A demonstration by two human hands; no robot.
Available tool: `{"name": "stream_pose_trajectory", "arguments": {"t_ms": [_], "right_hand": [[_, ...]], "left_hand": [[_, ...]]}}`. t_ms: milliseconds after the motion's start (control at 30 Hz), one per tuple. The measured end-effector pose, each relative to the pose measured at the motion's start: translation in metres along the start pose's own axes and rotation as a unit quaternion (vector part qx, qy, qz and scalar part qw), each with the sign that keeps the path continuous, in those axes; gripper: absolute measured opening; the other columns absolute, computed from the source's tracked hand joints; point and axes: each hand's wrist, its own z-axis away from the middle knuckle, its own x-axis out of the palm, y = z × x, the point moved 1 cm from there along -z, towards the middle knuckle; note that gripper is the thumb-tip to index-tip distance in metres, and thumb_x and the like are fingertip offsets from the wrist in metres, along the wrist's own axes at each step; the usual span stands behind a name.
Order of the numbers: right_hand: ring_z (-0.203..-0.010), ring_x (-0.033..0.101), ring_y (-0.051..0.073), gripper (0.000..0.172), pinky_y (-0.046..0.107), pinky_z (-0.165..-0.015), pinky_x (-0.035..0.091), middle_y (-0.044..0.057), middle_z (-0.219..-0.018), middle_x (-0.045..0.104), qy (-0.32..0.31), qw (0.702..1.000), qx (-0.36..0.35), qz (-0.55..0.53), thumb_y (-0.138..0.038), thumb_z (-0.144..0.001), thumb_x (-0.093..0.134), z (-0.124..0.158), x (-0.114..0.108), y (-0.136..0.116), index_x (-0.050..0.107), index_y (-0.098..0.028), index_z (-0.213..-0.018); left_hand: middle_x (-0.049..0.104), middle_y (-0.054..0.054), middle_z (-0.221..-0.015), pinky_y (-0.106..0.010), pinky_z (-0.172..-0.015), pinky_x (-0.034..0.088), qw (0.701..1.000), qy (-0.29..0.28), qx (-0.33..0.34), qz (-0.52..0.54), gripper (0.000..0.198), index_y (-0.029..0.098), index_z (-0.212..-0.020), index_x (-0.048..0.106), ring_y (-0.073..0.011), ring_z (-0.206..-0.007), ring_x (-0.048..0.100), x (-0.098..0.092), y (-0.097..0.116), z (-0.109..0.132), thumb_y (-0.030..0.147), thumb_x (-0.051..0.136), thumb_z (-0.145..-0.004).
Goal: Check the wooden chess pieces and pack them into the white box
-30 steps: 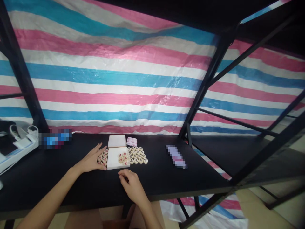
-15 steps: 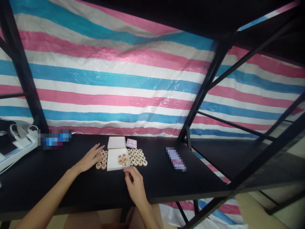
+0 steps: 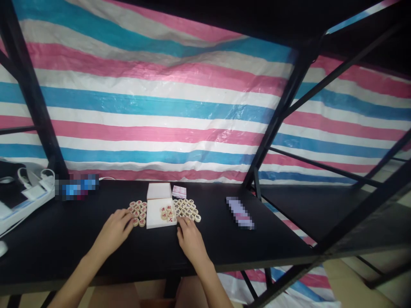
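Note:
A white box lies open on the black desk, with several red-marked round pieces in its right half. Left of it, red-marked pieces stand in rows; my left hand rests at their lower left edge, fingers bent and close together, over or against a piece. On the box's right are rows of black-marked pieces. My right hand touches their near edge by the box corner, fingers curled and spread slightly, with nothing seen held. The fingertips partly cover the nearest pieces.
Behind the box lie its white lid and a pink-and-white paper. A blurred-out flat item is to the right. A power strip with cables sits at the left. Black metal posts and striped sheeting stand behind the desk.
My left hand has drawn back toward me from above the red-marked pieces, its fingers now bent. My right hand has moved slightly up and right to the black-marked pieces. The view has shifted slightly.

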Motion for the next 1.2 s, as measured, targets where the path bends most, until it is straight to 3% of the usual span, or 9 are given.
{"name": "stream_pose_trajectory", "arguments": {"t_ms": [167,300,467,567,667,800,967,1067,1200], "right_hand": [[-0.103,0.054,0.026,0.043,0.040,-0.091,0.046,0.013,-0.110,0.060,-0.009,1.000,0.009,0.015,-0.009,-0.082,0.043,-0.001,0.000,0.002,0.051,-0.015,-0.124],[-0.094,0.055,0.025,0.028,0.038,-0.084,0.048,0.011,-0.097,0.059,-0.007,0.999,0.008,0.032,-0.008,-0.083,0.043,0.002,-0.007,-0.001,0.063,-0.018,-0.101],[-0.089,0.056,0.025,0.022,0.038,-0.078,0.047,0.010,-0.096,0.060,0.002,1.000,0.018,0.009,-0.004,-0.077,0.048,0.012,-0.009,-0.009,0.061,-0.020,-0.084],[-0.082,0.057,0.023,0.026,0.036,-0.075,0.047,0.006,-0.087,0.061,-0.012,0.999,0.026,-0.038,-0.002,-0.075,0.047,0.015,-0.004,-0.017,0.060,-0.020,-0.088],[-0.089,0.058,0.020,0.033,0.032,-0.081,0.047,0.006,-0.096,0.061,-0.011,0.988,-0.003,-0.153,-0.003,-0.074,0.049,0.015,0.000,-0.027,0.058,-0.020,-0.101],[-0.090,0.059,0.018,0.038,0.030,-0.081,0.048,0.005,-0.098,0.062,-0.031,0.968,-0.024,-0.246,-0.006,-0.074,0.053,0.010,0.004,-0.039,0.057,-0.021,-0.108],[-0.092,0.057,0.017,0.030,0.028,-0.080,0.048,0.005,-0.100,0.063,-0.028,0.957,-0.053,-0.285,-0.009,-0.075,0.056,0.004,0.003,-0.044,0.061,-0.021,-0.102],[-0.087,0.060,0.016,0.031,0.025,-0.073,0.049,0.004,-0.103,0.062,-0.047,0.948,-0.022,-0.315,-0.011,-0.072,0.059,0.002,0.003,-0.043,0.061,-0.021,-0.102],[-0.079,0.063,0.017,0.023,0.026,-0.069,0.049,0.003,-0.087,0.069,-0.079,0.933,0.030,-0.349,-0.018,-0.075,0.063,0.002,0.005,-0.041,0.063,-0.020,-0.098]], "left_hand": [[0.066,-0.007,-0.098,-0.038,-0.082,0.044,0.999,0.018,-0.008,0.036,0.028,0.022,-0.096,0.067,-0.0257,-0.093,0.058,0.012,0.037,0.017,0.028,0.041,-0.086],[0.067,-0.006,-0.090,-0.034,-0.079,0.047,0.984,0.040,-0.071,0.160,0.025,0.021,-0.087,0.066,-0.0236,-0.086,0.060,0.023,0.052,0.024,0.031,0.044,-0.083],[0.061,0.000,-0.061,-0.024,-0.053,0.041,0.942,-0.045,-0.121,0.309,0.028,0.019,-0.074,0.064,-0.0158,-0.055,0.054,0.026,0.069,0.027,0.037,0.046,-0.083],[0.063,0.000,-0.062,-0.024,-0.055,0.041,0.937,-0.091,-0.100,0.322,0.026,0.018,-0.074,0.067,-0.0161,-0.057,0.055,0.027,0.082,0.023,0.036,0.049,-0.082],[0.070,-0.003,-0.074,-0.026,-0.064,0.044,0.934,-0.083,-0.099,0.333,0.027,0.019,-0.080,0.069,-0.0185,-0.065,0.059,0.029,0.091,0.019,0.037,0.049,-0.082],[0.073,-0.005,-0.088,-0.029,-0.076,0.046,0.919,-0.052,-0.112,0.375,0.029,0.021,-0.087,0.069,-0.0218,-0.080,0.064,0.032,0.091,0.018,0.038,0.046,-0.085],[0.073,-0.006,-0.089,-0.028,-0.075,0.049,0.876,-0.065,-0.107,0.466,0.024,0.019,-0.093,0.065,-0.0200,-0.081,0.065,0.037,0.082,0.021,0.036,0.053,-0.082],[0.072,-0.006,-0.084,-0.027,-0.071,0.050,0.861,-0.047,-0.123,0.491,0.024,0.018,-0.088,0.064,-0.0194,-0.076,0.065,0.040,0.077,0.021,0.038,0.058,-0.078],[0.072,-0.007,-0.083,-0.029,-0.072,0.050,0.841,-0.030,-0.156,0.518,0.030,0.017,-0.091,0.064,-0.0208,-0.077,0.066,0.041,0.074,0.022,0.042,0.062,-0.075]]}}
